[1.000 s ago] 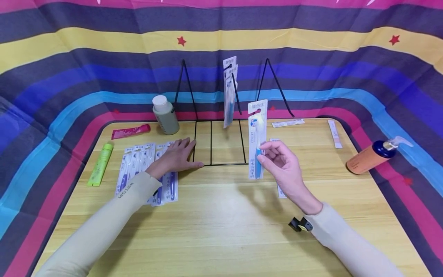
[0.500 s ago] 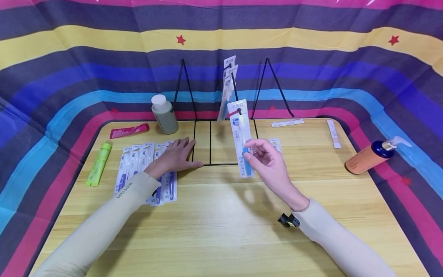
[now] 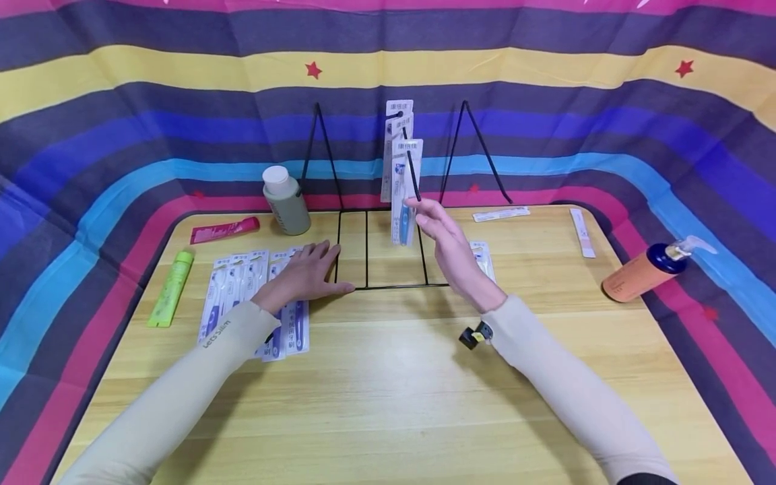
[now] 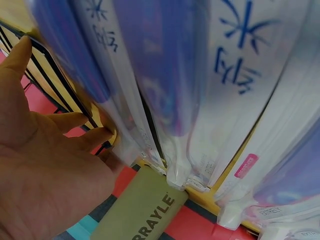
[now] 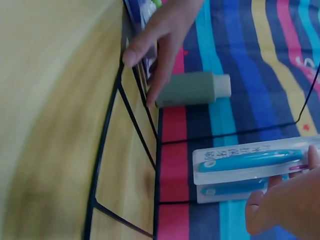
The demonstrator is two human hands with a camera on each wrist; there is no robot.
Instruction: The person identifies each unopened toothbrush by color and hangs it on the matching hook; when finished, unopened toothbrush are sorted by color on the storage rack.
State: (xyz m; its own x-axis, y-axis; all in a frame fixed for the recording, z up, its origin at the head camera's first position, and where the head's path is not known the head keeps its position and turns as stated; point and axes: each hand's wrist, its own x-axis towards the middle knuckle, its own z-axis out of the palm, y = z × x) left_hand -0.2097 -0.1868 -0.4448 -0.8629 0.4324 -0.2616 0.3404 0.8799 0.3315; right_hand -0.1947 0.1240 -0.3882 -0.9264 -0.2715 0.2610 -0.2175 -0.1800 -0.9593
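Blue-handled toothbrush packs hang one behind another on the hook of a black wire rack [image 3: 366,250]; the front toothbrush pack [image 3: 398,195] hangs lowest. My right hand [image 3: 447,246] is beside that pack, fingertips right at its edge near the hook's tip. In the right wrist view the fingers are extended against the blue toothbrush pack [image 5: 250,159], the thumb standing apart from it. My left hand [image 3: 306,273] rests with spread fingers at the rack base's left edge. Under its wrist lie several purple-handled toothbrush packs [image 3: 238,283], partly covered by hand and sleeve.
A grey-green bottle [image 3: 289,210] and a dark pink tube [image 3: 221,231] are at the back left, a lime-green tube [image 3: 171,289] at the far left. Another toothbrush pack [image 3: 483,257] lies behind my right wrist. An orange pump bottle [image 3: 636,275] stands at the right edge.
My right hand has carried the blue toothbrush pack left and back onto the hook and loosened its fingers from it. The pack now hangs in front of the others. My left hand has stayed put.
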